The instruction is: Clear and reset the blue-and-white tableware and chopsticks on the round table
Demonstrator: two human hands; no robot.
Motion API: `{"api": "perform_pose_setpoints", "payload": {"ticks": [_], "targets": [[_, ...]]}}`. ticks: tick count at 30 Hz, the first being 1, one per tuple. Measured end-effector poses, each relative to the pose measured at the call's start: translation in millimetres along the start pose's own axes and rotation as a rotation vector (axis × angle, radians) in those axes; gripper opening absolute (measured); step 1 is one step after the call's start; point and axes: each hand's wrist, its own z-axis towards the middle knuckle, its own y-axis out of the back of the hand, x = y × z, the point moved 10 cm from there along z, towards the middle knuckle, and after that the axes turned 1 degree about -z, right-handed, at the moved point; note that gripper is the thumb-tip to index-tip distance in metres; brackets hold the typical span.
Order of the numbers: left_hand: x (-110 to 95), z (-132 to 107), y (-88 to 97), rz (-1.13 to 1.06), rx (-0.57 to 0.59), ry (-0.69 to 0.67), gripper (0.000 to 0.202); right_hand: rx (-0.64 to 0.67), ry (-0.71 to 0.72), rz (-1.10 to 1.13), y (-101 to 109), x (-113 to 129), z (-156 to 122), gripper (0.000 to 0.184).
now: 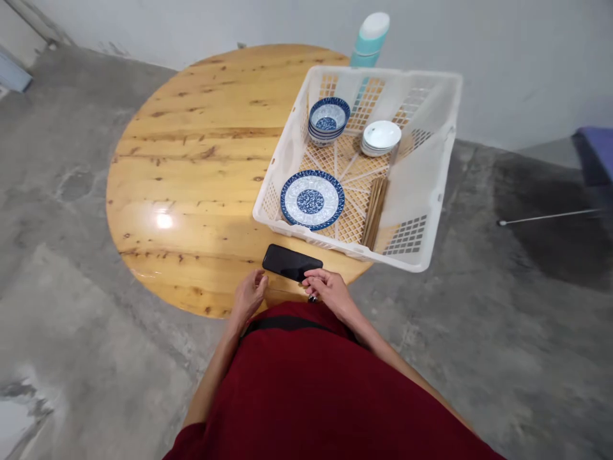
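Note:
A black phone (291,262) lies flat on the round wooden table (201,172) near its front edge. My right hand (329,291) rests at the phone's near right corner, fingers curled and touching it. My left hand (249,295) sits on the table edge just left of the phone, fingers loosely bent, holding nothing. Behind the phone stands a white plastic basket (426,211) holding a blue patterned plate (312,200), a stack of blue patterned bowls (328,119), a stack of small white dishes (381,137) and a bundle of brown chopsticks (374,211).
A teal bottle with a white cap (370,39) stands behind the basket by the wall. The table's left half is bare wood. Concrete floor surrounds the table. A purple object (596,150) and a thin white rod (546,217) lie at the right.

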Motion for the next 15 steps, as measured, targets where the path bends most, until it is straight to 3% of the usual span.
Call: {"api": "perform_pose_setpoints", "payload": {"ticks": [8, 15], "targets": [[-12.1, 6.4, 39.3, -0.008, -0.117, 0.028, 0.03, 0.021, -0.022, -0.043, 6.6, -3.2, 8.4, 0.032], [-52.7, 18.8, 95.1, 0.014, -0.313, -0.074, 0.032, 0.049, -0.017, -0.077, 17.4, 5.8, 2.0, 0.033]]}}
